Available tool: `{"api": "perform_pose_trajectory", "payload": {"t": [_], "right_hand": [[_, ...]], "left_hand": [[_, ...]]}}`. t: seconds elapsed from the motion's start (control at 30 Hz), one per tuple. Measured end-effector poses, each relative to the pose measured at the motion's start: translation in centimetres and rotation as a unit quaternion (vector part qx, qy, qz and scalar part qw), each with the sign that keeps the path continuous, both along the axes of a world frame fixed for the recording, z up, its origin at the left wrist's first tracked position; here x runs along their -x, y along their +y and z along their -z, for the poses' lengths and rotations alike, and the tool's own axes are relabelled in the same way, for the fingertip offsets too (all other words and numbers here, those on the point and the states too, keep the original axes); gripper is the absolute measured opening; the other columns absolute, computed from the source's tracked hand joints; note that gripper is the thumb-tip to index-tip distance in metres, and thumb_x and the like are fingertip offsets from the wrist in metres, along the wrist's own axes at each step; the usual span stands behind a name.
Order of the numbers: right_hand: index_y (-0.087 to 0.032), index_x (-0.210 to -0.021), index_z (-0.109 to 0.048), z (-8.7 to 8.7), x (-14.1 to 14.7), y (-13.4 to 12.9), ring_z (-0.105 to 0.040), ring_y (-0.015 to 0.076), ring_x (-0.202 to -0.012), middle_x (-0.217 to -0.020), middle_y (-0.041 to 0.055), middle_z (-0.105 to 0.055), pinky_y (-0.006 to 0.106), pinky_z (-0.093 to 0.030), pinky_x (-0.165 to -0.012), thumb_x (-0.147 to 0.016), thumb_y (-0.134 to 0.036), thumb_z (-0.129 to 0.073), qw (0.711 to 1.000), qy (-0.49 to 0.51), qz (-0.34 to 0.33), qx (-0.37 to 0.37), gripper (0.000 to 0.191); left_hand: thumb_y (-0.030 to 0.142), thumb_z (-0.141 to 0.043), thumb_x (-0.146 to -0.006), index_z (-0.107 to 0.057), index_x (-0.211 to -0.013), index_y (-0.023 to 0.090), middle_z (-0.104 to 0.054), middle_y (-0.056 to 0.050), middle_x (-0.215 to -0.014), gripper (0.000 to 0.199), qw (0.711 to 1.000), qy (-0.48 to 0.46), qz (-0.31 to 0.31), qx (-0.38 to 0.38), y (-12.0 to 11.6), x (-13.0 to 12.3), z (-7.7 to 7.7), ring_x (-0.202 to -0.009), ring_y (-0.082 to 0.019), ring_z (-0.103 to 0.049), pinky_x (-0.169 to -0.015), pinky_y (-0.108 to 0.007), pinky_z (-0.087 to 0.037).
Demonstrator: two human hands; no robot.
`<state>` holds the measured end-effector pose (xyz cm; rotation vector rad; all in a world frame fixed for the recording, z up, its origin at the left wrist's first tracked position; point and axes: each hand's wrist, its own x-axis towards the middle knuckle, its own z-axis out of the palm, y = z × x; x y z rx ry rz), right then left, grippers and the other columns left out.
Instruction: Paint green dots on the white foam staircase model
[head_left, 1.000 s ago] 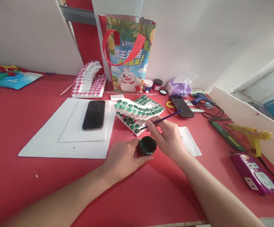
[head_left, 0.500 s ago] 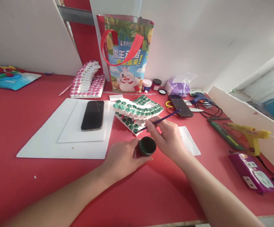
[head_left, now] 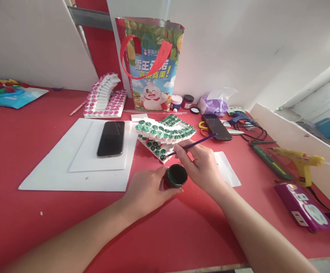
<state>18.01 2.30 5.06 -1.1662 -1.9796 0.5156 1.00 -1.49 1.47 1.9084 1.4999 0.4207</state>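
Observation:
My left hand (head_left: 149,189) is wrapped round a small open jar of dark green paint (head_left: 177,176) on the red table. Between the fingers of my right hand (head_left: 200,163) is a thin purple paintbrush (head_left: 199,141). Its tip touches a green rosette at the lower corner of a white model (head_left: 166,132). Rows of green rosettes cover much of this model, and a few near my right fingertips are white. The model stands just beyond the jar, its right lower part hidden by my right hand.
White boards (head_left: 51,167) carry a black phone (head_left: 111,138) at left. Behind stand a pink-rosette model (head_left: 105,96) and a colourful bag (head_left: 153,64). Scissors, a second phone (head_left: 217,127), a yellow glue gun (head_left: 303,161) and a purple box (head_left: 304,208) lie at right.
The brush tip has shifted very slightly on the lower corner rosette. The whole view has moved a little; both hands keep their places.

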Motion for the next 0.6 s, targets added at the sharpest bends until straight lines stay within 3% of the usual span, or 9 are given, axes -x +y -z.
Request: {"api": "perform_pose_trajectory", "payload": {"t": [0.6], "right_hand": [[-0.022, -0.080, -0.062, -0.04, -0.43, 0.28, -0.062, 0.0138, -0.065, -0.074, 0.0015, -0.069, 0.024, -0.045, -0.058, -0.101, -0.033, -0.052, 0.999, 0.023, 0.024, 0.017, 0.026]], "left_hand": [[0.065, -0.071, -0.077, -0.061, -0.084, 0.022, -0.057, 0.003, -0.063, 0.044, 1.000, 0.006, -0.003, 0.002, -0.01, -0.10, -0.30, -0.060, -0.019, -0.054, -0.056, -0.029, -0.031]]}}
